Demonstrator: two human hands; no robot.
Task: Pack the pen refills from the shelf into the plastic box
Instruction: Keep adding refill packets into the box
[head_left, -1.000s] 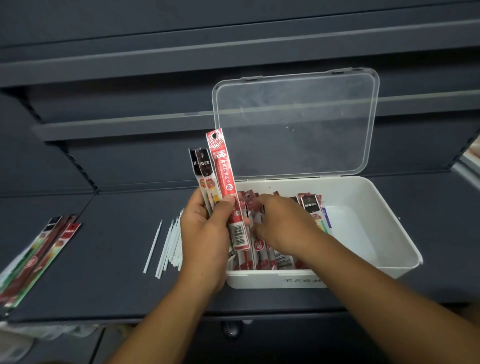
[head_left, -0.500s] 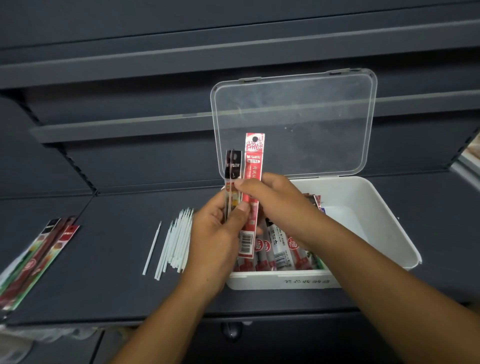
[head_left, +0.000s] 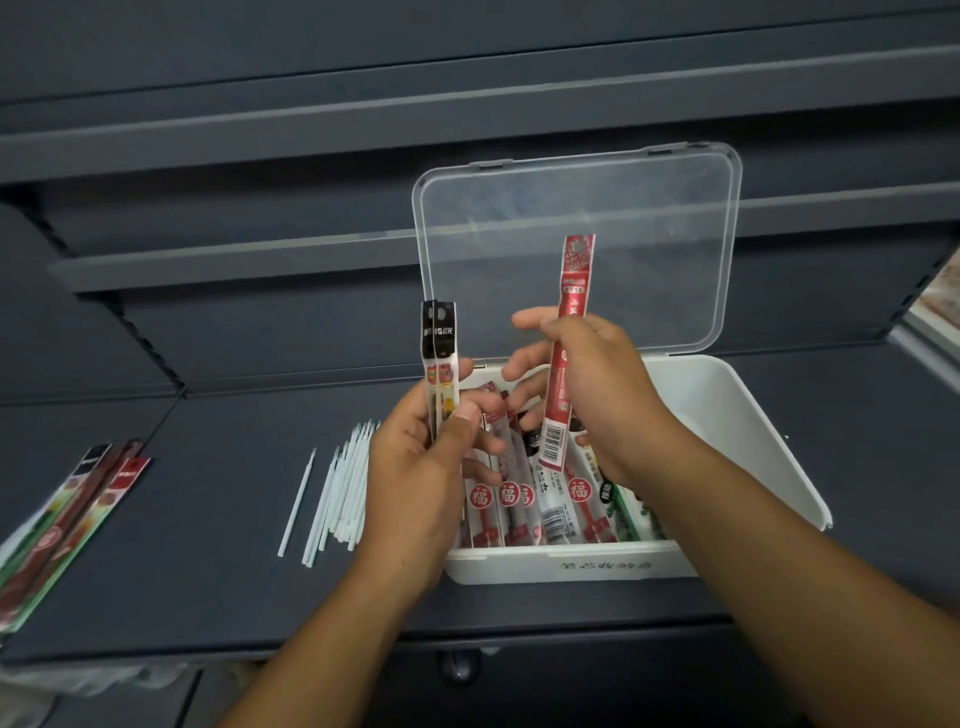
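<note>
Now that the right hand (head_left: 608, 400) pinches the red pack (head_left: 574, 291) away, the left hand (head_left: 415, 467) grips only two black packs (head_left: 440, 338) — probably into the box (head_left: 727, 415) next.

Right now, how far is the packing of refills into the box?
Done: several packs lie in the plastic box. In hand: right hand holds a red pack, left hand grips black-topped packs. Left: loose white refills and a pile of packs lie on the shelf.

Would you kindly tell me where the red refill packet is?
In the head view, right of centre, the right hand holds the red refill packet upright above the open plastic box.
</note>
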